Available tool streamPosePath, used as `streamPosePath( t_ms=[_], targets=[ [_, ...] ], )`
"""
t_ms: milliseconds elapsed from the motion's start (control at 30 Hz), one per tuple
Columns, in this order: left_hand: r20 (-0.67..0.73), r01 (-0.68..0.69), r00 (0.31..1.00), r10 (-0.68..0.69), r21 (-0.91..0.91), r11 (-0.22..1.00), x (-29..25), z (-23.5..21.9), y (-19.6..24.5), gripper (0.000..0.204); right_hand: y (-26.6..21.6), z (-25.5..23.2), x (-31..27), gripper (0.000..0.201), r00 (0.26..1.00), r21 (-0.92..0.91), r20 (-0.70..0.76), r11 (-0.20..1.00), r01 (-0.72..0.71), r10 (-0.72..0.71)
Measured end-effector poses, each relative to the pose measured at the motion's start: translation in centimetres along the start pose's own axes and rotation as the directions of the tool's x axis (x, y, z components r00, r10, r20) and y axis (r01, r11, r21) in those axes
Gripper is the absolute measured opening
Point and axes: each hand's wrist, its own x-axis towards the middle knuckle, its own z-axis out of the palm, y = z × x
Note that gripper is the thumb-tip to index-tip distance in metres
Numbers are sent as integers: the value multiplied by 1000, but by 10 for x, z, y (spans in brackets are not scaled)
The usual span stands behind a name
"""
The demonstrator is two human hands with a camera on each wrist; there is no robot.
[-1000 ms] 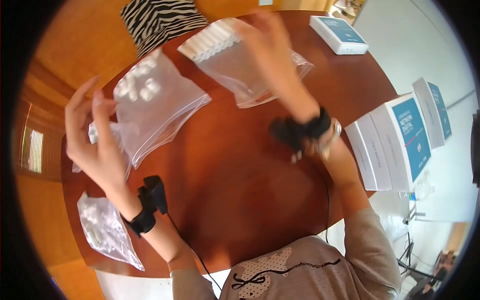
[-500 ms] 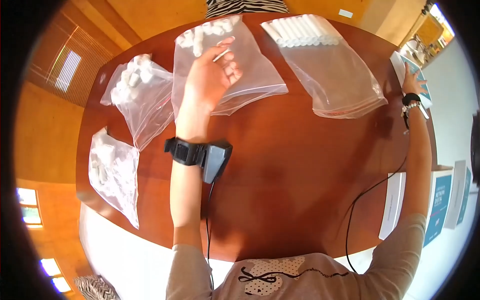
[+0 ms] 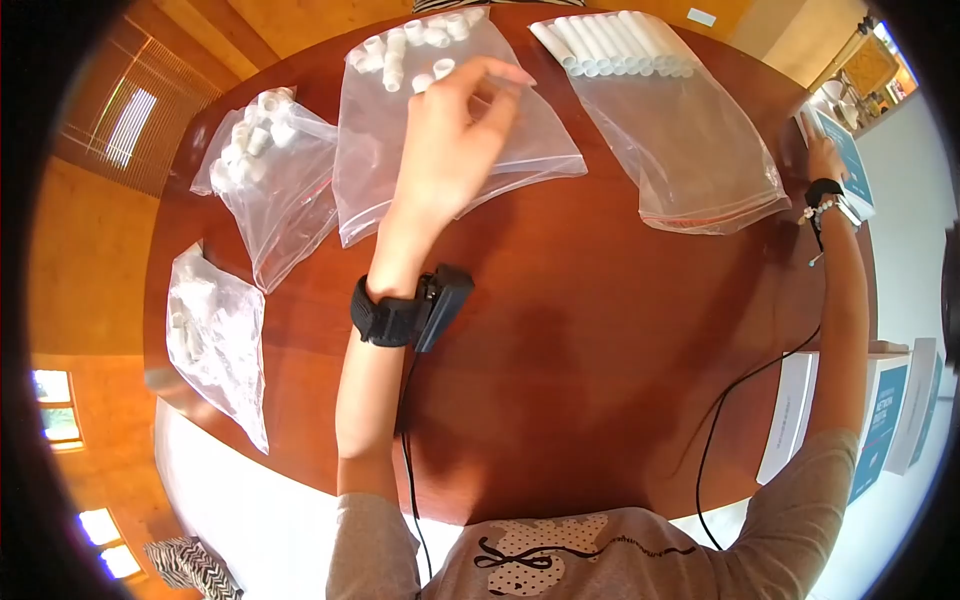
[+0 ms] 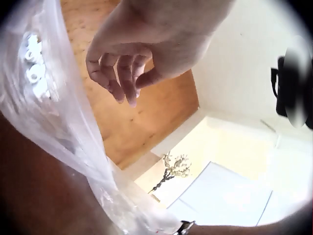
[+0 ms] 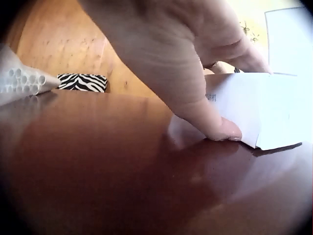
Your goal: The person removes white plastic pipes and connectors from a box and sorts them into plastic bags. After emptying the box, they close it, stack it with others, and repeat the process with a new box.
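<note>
My left hand (image 3: pixel 455 145) hovers above a clear zip bag (image 3: pixel 375 170) of short white pipe fittings (image 3: pixel 393 60). Its fingers are loosely bent, and nothing shows between them in the left wrist view. At the table's far right edge, my right hand (image 3: pixel 826 163) grips a white box (image 3: pixel 852 165) with a teal label. In the right wrist view the thumb (image 5: pixel 222 129) presses the near side of this box (image 5: pixel 239 107), low by the tabletop, while the other fingers reach over its top, partly hidden behind it.
Another clear bag (image 3: pixel 700 150) holds several long white tubes (image 3: pixel 610 45). Two smaller bags, one with fittings (image 3: pixel 255 140) and one crumpled (image 3: pixel 215 310), lie along the left. More white and teal boxes (image 3: pixel 880 410) stand at the right edge. A black cable (image 3: pixel 712 430) trails from the right wrist.
My right hand swept from the tube bag to the far-right box, spread over it half a second ago and now gripping it. My left hand moved right, over the middle bag. The head view shifted.
</note>
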Motion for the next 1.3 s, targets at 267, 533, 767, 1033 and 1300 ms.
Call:
streamPosePath(
  t_ms=[267,533,767,1033,1300],
  targets=[
    [51,-72,996,68,68,995,-7,1,12,20,3,4,-8,55,973,73,77,972,-224,218],
    [113,29,993,-33,41,999,-2,5,14,18,36,14,-18,78,952,426,130,851,-307,279],
    [110,0,994,0,1,1000,-1,-2,12,19,19,-60,-28,45,992,540,111,835,-107,55],
    [62,44,997,-45,32,999,2,-19,15,20,56,-71,-24,56,906,645,4,692,-326,423],
    [39,43,998,-45,54,998,11,-26,3,21,110,97,26,87,700,754,512,129,-644,498]
  ],
)
